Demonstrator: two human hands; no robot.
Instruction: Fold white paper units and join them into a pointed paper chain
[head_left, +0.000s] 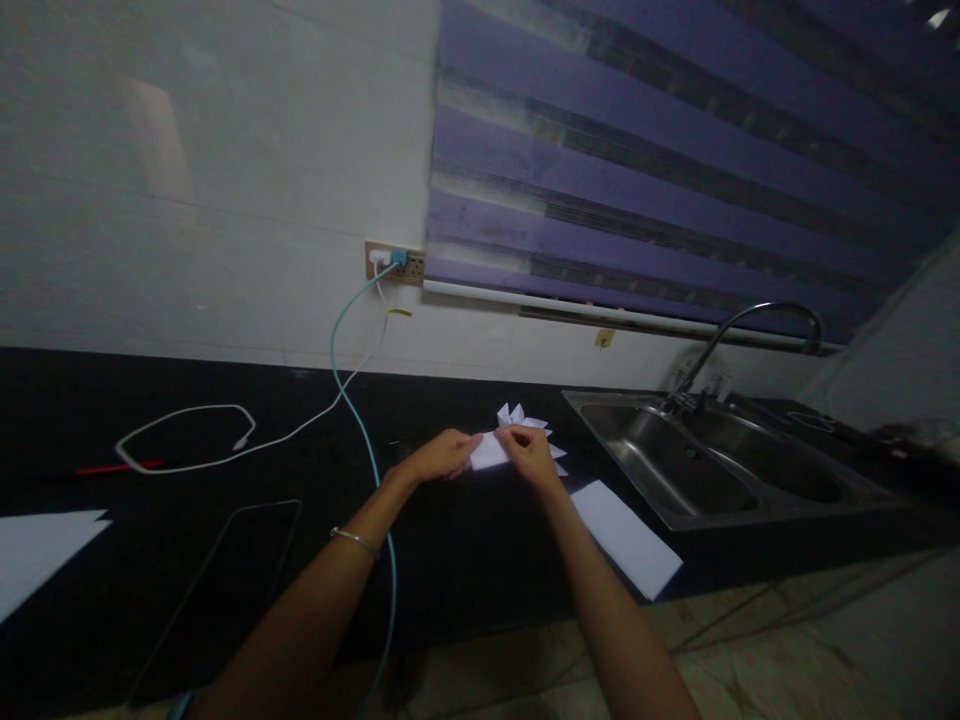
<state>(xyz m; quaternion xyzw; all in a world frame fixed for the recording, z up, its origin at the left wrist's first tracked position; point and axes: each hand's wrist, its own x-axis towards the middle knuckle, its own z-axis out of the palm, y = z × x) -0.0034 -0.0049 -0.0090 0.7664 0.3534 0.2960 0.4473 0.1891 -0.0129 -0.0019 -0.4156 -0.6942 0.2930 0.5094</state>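
Over a black countertop, both of my hands meet on a small piece of white paper. My left hand is closed on its left end, fingers curled over it. My right hand pinches its right end. Just behind the hands lies a cluster of folded white paper pieces with pointed tips. A flat white paper sheet lies to the right of my right forearm, reaching the counter's front edge.
A steel sink with a curved tap sits at the right. A teal cable and a white cable run from a wall socket. A dark phone, a red pen and more white paper lie left.
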